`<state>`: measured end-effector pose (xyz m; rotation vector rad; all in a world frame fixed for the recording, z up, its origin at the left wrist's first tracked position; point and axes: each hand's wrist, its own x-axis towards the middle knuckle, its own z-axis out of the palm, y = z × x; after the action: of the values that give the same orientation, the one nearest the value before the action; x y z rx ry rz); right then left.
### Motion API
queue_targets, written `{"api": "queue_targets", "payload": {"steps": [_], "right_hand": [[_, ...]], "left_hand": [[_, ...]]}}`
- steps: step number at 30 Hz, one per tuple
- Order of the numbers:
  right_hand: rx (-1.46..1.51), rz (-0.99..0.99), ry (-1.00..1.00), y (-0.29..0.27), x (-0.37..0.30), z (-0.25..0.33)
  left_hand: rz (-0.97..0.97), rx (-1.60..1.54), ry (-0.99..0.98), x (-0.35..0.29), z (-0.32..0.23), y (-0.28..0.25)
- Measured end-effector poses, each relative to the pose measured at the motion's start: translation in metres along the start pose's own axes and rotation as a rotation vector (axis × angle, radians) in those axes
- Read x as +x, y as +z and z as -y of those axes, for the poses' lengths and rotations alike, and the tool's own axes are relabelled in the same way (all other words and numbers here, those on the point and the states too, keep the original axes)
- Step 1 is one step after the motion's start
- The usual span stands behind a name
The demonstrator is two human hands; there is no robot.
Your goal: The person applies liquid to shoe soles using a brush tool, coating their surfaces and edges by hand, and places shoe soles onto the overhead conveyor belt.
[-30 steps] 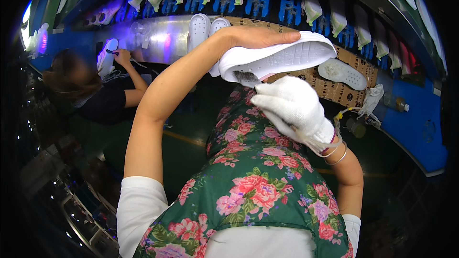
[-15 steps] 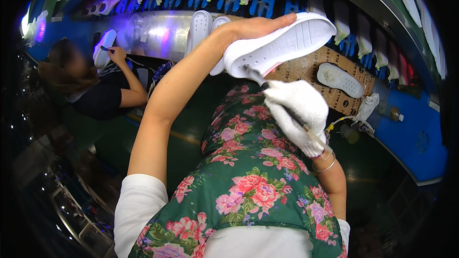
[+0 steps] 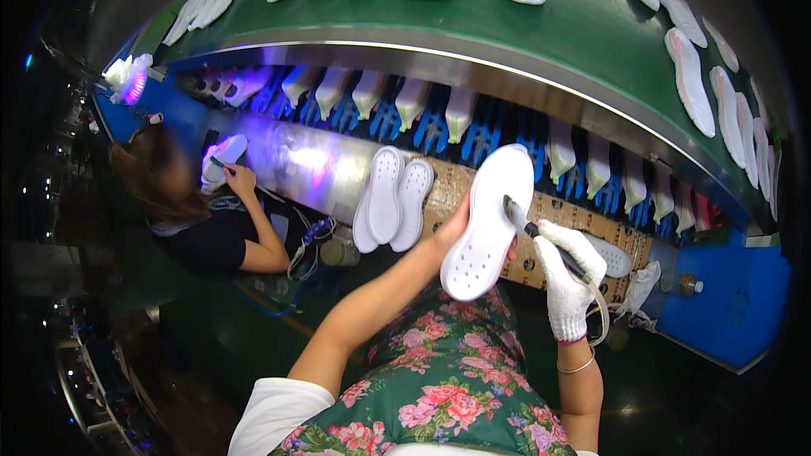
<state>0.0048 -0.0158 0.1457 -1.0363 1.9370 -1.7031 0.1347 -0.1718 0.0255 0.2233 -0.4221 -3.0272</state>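
Note:
A white shoe sole [image 3: 486,232], with a row of small holes in its heel end, is held up in front of my body. My left hand [image 3: 456,225] grips it from the left edge and underneath, and some fingertips show at the right edge. In a white knit glove, my right hand [image 3: 568,277] is closed around a brush [image 3: 530,228] with a thin tube trailing by the wrist. The dark bristle tip meets or hovers just over the upper middle of the sole; contact is hard to tell.
Several white soles [image 3: 386,194] lie left of my hand. Another sole [image 3: 610,255] rests on cardboard [image 3: 443,194]. Beyond are blue holders with shoes [image 3: 460,114] and a green conveyor belt [image 3: 338,15] carrying soles. A co-worker [image 3: 211,232] sits left; a bottle [image 3: 690,285] stands right.
The sole has turned from lying slantwise with its hollow side showing to standing more upright, lower down. The brush has shifted from the heel end to the upper middle. My view has lifted.

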Motion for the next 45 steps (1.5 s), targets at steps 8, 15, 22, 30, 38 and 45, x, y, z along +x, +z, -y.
{"api": "queue_targets", "payload": {"steps": [8,15,22,30,38,45], "right_hand": [[-0.117,0.199,-0.116,-0.014,0.009,0.001],[-0.196,0.209,-0.291,-0.01,-0.01,0.012],[-0.224,0.051,-0.352,-0.007,-0.011,0.032],[-0.21,0.001,-0.507,0.0,0.005,0.042],[-0.322,-0.065,-0.539,0.02,0.001,0.036],[-0.109,-0.124,-0.363,0.021,0.0,0.04]], "left_hand": [[-0.252,0.227,0.007,-0.012,0.017,0.024],[-0.28,-0.271,0.208,-0.029,0.013,0.045],[-0.113,-0.1,0.342,-0.019,0.028,0.061],[-0.092,-0.242,0.275,-0.003,0.045,0.064],[-0.163,-0.138,0.24,-0.006,0.061,0.06],[-0.015,-0.29,0.282,0.005,0.062,0.045]]}}
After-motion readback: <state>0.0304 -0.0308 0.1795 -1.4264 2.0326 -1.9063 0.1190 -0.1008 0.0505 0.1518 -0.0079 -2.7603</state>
